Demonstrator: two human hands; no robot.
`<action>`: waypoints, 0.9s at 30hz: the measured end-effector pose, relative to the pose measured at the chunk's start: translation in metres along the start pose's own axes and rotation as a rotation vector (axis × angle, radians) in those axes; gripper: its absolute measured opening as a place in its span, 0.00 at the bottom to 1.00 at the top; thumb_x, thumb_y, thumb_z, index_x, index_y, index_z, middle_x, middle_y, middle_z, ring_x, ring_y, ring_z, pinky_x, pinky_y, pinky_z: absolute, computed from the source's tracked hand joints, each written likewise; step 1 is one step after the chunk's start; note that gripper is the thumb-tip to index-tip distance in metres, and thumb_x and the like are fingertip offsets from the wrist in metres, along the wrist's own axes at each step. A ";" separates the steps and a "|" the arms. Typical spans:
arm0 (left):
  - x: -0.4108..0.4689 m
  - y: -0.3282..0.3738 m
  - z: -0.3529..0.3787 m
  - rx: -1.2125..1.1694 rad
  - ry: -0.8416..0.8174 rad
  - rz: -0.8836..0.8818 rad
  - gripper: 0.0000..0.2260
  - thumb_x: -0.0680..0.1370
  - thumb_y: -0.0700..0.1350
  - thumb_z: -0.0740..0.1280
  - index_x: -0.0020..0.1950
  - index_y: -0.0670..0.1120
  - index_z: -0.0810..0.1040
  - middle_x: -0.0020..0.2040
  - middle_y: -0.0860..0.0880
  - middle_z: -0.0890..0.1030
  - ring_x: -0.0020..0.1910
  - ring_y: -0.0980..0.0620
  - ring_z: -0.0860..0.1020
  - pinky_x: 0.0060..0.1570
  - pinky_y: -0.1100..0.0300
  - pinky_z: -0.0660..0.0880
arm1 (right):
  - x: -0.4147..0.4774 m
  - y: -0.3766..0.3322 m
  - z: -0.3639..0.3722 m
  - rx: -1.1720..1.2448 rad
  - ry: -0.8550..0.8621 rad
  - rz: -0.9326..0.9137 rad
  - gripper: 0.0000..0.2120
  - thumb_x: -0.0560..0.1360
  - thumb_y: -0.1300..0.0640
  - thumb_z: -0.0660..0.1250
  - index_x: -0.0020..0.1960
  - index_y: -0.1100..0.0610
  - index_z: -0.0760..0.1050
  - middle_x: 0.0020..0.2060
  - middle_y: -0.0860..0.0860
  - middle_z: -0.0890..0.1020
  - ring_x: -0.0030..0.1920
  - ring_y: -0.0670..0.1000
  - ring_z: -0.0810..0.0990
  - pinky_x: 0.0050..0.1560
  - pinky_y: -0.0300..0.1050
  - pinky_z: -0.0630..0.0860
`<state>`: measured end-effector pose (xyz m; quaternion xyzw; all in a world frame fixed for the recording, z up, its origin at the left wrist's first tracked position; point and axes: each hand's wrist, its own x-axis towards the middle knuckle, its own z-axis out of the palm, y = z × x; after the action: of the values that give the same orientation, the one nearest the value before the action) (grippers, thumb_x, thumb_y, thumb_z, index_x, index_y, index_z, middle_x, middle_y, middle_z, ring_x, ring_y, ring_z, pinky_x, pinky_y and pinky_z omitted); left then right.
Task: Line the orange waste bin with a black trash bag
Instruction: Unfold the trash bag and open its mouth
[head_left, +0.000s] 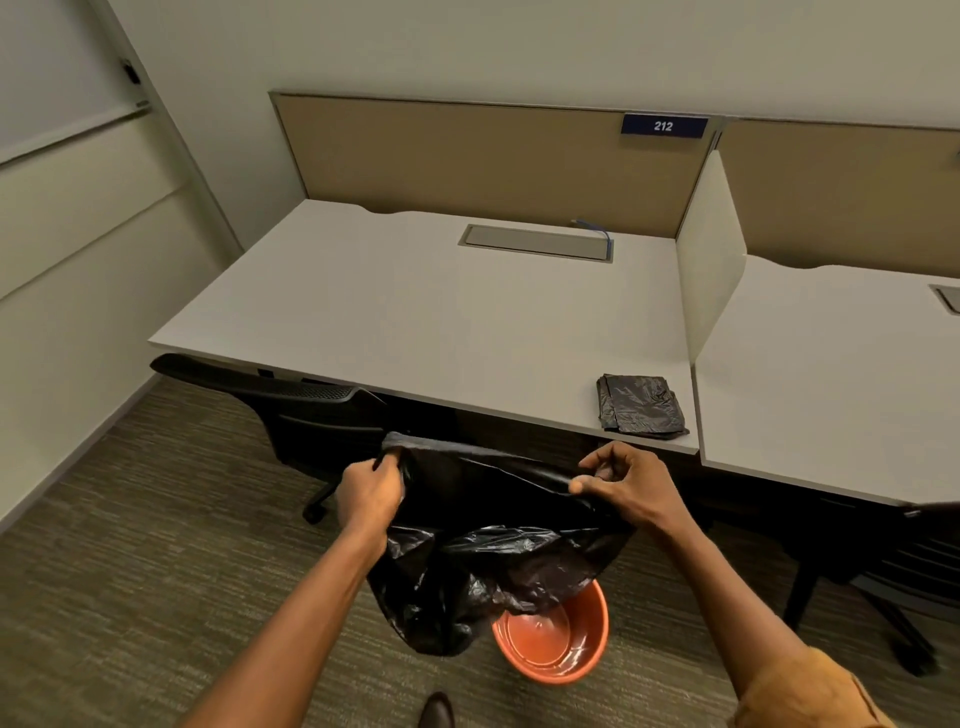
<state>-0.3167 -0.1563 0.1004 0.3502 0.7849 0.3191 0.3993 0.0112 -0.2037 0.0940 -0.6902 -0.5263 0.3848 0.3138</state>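
A black trash bag (483, 561) hangs in the air between my hands, its top edge stretched wide. My left hand (370, 493) grips the bag's left top corner. My right hand (626, 483) pinches the right end of the top edge. The bag's crumpled lower part droops over the left side of the orange waste bin (558, 642), which stands upright on the carpet below. The bin's inside shows bare orange where the bag does not cover it.
A white desk (426, 322) stands ahead, with a stack of folded black bags (639, 408) near its front right corner. A black office chair (311, 410) is tucked under the desk at left. A second chair (883, 571) stands at right. My shoe (436, 709) is near the bin.
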 end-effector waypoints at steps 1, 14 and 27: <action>0.003 0.000 -0.002 0.083 0.009 0.002 0.24 0.85 0.60 0.64 0.47 0.40 0.86 0.48 0.39 0.88 0.48 0.38 0.85 0.54 0.47 0.80 | 0.001 0.005 -0.004 0.051 -0.061 0.000 0.27 0.60 0.38 0.85 0.53 0.50 0.83 0.38 0.52 0.87 0.39 0.47 0.84 0.47 0.49 0.80; 0.036 -0.025 0.021 0.099 -0.340 -0.102 0.18 0.85 0.53 0.69 0.54 0.38 0.87 0.49 0.42 0.88 0.50 0.41 0.86 0.53 0.47 0.80 | 0.011 0.024 0.014 0.256 0.570 0.687 0.09 0.80 0.59 0.70 0.58 0.57 0.84 0.51 0.58 0.85 0.51 0.59 0.83 0.54 0.54 0.80; 0.044 -0.028 0.031 0.371 -0.085 -0.137 0.24 0.90 0.52 0.56 0.74 0.34 0.76 0.72 0.34 0.80 0.70 0.33 0.79 0.67 0.46 0.76 | 0.036 0.045 -0.002 -0.351 -0.202 0.412 0.11 0.74 0.47 0.77 0.44 0.56 0.86 0.41 0.54 0.88 0.43 0.52 0.86 0.47 0.49 0.81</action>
<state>-0.3177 -0.1299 0.0463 0.3768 0.8347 0.1259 0.3815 0.0403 -0.1801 0.0507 -0.7845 -0.4622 0.4102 0.0509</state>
